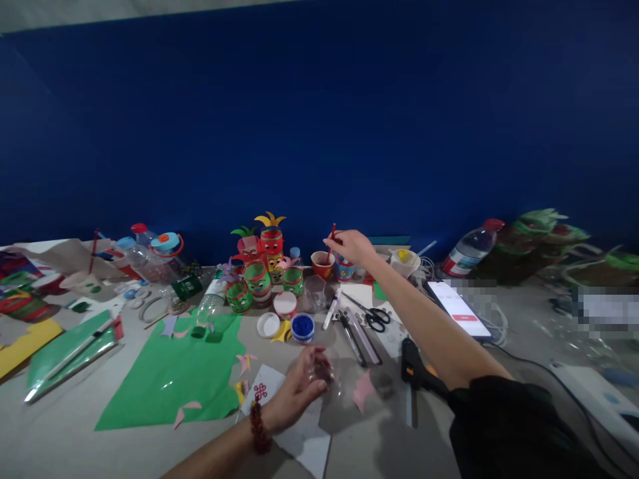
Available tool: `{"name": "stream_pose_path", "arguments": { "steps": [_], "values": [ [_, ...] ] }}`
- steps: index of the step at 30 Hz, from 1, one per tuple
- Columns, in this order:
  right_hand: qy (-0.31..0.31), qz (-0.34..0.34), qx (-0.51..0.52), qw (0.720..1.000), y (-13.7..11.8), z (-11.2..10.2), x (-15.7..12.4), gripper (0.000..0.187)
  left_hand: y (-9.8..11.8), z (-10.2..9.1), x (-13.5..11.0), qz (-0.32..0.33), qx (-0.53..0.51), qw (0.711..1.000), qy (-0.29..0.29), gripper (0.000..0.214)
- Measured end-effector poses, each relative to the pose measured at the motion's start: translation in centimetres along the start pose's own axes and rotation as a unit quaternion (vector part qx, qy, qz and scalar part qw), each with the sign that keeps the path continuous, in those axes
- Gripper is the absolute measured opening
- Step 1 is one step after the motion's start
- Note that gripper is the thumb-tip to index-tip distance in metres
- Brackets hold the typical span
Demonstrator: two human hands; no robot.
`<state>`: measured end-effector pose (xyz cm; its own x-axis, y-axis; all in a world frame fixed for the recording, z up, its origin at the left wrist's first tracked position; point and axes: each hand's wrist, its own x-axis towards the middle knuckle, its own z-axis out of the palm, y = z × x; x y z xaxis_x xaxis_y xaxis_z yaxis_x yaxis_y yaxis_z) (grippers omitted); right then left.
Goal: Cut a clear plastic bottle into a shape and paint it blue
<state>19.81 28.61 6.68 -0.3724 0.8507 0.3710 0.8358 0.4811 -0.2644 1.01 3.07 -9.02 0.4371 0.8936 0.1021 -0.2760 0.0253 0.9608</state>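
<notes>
My right hand (352, 247) reaches to the back of the table, fingers pinched on a thin red paintbrush (333, 234). The brush's lower end is inside a red paper cup (323, 267) that looks dark red within. Nearer to me, my left hand (302, 384), with a beaded bracelet on the wrist, curls around a clear plastic bottle piece (333, 380); its outline is faint. An open jar of blue paint (302, 328) stands just beyond that hand. White paper (312, 436) with a red knot print lies under the left wrist.
Black scissors (378, 319), pens (352, 339) and a glue gun (414, 369) lie centre-right. A green sheet (174, 379) covers the left. Decorated paper figures (271, 243) stand at the back, before a blue partition (319, 120). A lit phone (456, 309) and bottle (472, 249) are at right.
</notes>
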Motion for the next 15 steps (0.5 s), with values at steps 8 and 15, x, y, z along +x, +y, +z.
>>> {"name": "stream_pose_path", "arguments": {
  "steps": [8, 15],
  "values": [
    [0.020, -0.006, 0.033, 0.999, -0.02, 0.49, 0.30, 0.045, -0.20, -0.08, -0.01, 0.002, 0.006, 1.000, -0.006, 0.055],
    [0.038, 0.005, 0.060, 0.997, 0.03, 1.02, 0.17, 0.041, -0.29, -0.07, -0.03, 0.004, -0.006, 1.000, -0.007, 0.056]
  ]
}}
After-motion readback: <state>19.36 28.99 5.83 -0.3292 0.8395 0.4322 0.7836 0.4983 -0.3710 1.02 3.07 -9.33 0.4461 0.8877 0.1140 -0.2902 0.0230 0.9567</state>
